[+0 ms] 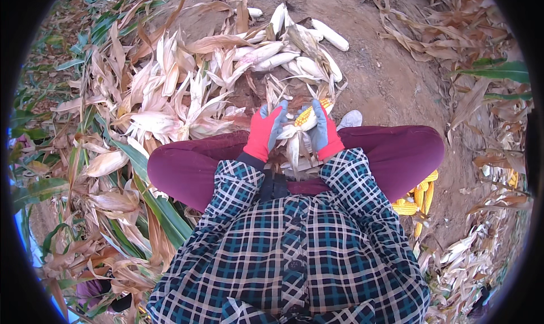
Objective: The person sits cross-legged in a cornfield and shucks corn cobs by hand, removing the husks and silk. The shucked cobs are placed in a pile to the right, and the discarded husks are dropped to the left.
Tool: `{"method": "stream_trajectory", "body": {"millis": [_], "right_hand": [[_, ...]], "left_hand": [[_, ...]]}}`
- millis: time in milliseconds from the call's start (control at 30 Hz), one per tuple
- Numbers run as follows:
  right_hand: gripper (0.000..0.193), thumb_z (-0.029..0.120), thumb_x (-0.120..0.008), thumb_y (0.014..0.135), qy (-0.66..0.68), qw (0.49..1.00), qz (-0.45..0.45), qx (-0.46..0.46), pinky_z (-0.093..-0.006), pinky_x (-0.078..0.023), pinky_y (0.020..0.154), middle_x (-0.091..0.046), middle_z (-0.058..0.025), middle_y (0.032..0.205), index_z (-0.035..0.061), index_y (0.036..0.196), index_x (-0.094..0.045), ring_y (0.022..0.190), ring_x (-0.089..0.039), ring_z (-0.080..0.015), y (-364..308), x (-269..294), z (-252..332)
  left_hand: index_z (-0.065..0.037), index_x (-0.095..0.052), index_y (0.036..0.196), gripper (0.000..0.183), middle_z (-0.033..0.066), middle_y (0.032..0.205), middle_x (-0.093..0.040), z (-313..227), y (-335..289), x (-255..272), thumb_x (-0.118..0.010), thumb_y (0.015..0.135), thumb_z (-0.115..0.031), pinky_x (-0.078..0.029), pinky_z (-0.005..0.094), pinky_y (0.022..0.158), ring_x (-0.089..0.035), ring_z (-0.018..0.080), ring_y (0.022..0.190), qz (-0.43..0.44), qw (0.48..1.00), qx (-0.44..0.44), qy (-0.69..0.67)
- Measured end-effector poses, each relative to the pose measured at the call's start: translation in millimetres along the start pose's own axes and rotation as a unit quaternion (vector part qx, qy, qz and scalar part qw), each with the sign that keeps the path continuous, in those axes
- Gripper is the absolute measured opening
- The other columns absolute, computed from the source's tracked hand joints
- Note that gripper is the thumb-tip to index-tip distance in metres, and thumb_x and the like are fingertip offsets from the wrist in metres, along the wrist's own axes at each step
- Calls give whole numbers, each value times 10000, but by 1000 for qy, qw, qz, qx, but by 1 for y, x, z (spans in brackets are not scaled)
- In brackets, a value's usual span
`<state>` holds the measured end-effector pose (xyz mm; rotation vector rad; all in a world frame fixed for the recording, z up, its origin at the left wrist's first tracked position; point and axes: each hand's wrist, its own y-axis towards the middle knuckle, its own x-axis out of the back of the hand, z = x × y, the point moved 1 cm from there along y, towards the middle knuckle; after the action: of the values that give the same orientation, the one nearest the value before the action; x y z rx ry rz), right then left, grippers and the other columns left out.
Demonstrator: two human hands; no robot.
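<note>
I sit cross-legged, both hands in red and grey gloves above my lap. A partly husked ear of corn [306, 119] with yellow kernels lies between them, tilted up to the right. My right hand [322, 132] is closed around the ear, hiding part of it. To the left of the ear, my left hand [268, 129] is closed on a dry corn husk [274, 92], whose strips stick out above the fingers. More pale husk leaves [294, 148] hang down from the ear between my hands.
Several ears in pale husks [309, 66] lie in a pile ahead of me. Loose dry husks [164, 123] and green leaves [161, 210] spread to my left. Beside my right knee are bare yellow ears [419, 199]. Brown soil [391, 92] and dry stalks [447, 29] lie further right.
</note>
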<state>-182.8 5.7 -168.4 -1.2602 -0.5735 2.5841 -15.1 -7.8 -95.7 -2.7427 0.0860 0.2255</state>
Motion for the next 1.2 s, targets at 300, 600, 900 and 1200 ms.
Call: {"method": "stream_trajectory", "body": {"millis": [300,600,900,1200], "right_hand": [[529,443,-650,908,-178,981,-64,-42,-332,-526,857,-645,-85,1084,47,1245,-549,959,-636,-198,-14,0,-8],[734,304,-860,692,-456,865,-27,206,-339,-505,860,-650,-162,1074,-38,1246,-519,969,-644,-223,-20,-14,10],[676,279,-826,726,-675,658,129,308,-324,-515,817,-653,-92,1050,31,1274,-517,910,-636,-188,-48,-41,19],[908,784,-470,817,28,1000,5,-1,-439,-546,824,-608,-137,1017,0,1275,-486,898,-636,-283,-10,-12,56]], "left_hand": [[-75,-434,1388,846,186,1255,-588,60,2,-19,-723,710,-493,-359,470,1035,-540,330,1192,109,818,-91,558],[-8,-561,1237,436,75,1112,-661,58,-12,-20,-689,839,-132,-479,307,897,-597,145,1024,213,973,73,-53],[-91,-661,1095,430,166,1107,-675,89,-18,-17,-647,791,-396,-499,431,901,-623,359,1063,138,840,-112,513],[52,-649,1122,370,97,908,-694,-8,0,35,-626,896,-240,-485,307,736,-622,157,798,36,985,-80,147]]}}
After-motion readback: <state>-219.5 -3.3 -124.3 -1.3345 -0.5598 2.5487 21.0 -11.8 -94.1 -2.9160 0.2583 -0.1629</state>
